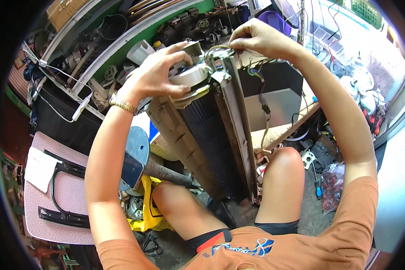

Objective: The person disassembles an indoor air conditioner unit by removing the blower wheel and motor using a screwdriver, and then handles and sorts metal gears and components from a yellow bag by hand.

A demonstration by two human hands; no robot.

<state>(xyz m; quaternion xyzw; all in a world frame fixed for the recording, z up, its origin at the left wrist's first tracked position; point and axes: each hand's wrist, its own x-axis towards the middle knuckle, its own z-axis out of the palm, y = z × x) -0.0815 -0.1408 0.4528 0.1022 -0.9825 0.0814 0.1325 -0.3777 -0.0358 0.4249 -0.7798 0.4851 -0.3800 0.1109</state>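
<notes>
Between my knees a long indoor air-conditioner unit (211, 148) stands on end, slightly tilted, with its dark ribbed side and a metal strip showing. At its top end sits a round, pale motor-like part (190, 76). My left hand (159, 74) is wrapped round this part, thumb on the near side and fingers over the top. To the right, my right hand (256, 39) is raised at the unit's top edge with its fingertips pinched together. Thin wires (218, 47) run to those fingertips. A loose cable with a connector (266, 109) hangs down the unit's right side.
At the left is a pinkish speckled seat (54, 216) with a white cloth (41, 168). A phone (132, 170) lies on a round metal stand (138, 141). A yellow bag (152, 207) is by my left knee. On the right floor lies a blue-handled screwdriver (318, 189).
</notes>
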